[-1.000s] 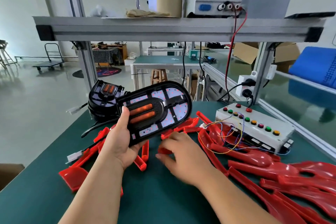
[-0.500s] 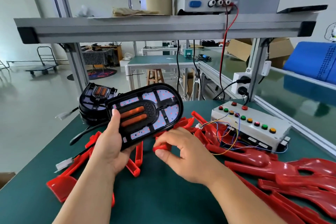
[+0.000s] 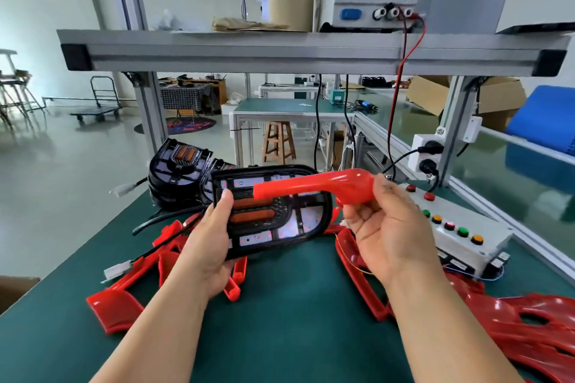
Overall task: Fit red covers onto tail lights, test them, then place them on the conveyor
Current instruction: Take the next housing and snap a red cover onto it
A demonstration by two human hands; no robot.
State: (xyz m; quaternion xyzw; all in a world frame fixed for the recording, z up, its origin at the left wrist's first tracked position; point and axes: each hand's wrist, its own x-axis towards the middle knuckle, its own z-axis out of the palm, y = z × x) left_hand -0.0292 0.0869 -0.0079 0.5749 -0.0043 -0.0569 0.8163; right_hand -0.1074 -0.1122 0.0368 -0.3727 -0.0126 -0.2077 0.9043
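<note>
Two hands meet over a green table [image 3: 295,345] at a workbench. At far left, loose covers [image 3: 115,308] in red plastic lie flat on the table, with a white connector [image 3: 116,270] on a black lead resting among them. Behind these, a stack [image 3: 177,171] of black lights sits near the table's far edge.

The left hand [image 3: 208,249] grips the left end of a black tail light [image 3: 280,221]. Its thumb is pressed flat on the light's face and the other fingers are curled beneath, out of sight. The light is held clear of the table, its face turned up toward the camera.

Across the light's upper edge runs a red cover [image 3: 311,185], narrow end pointing left; whether it touches the light cannot be told. The right hand [image 3: 392,227] clamps the cover's broad end, with blurred fingers [image 3: 384,188] wrapped over the top and the thumb below.

Just right of that hand, a white button box [image 3: 463,236] with coloured buttons stands on the table. A heap [image 3: 529,329] of further red covers fills the near right corner. Beyond the rail at far right lies the green conveyor [image 3: 485,165].
</note>
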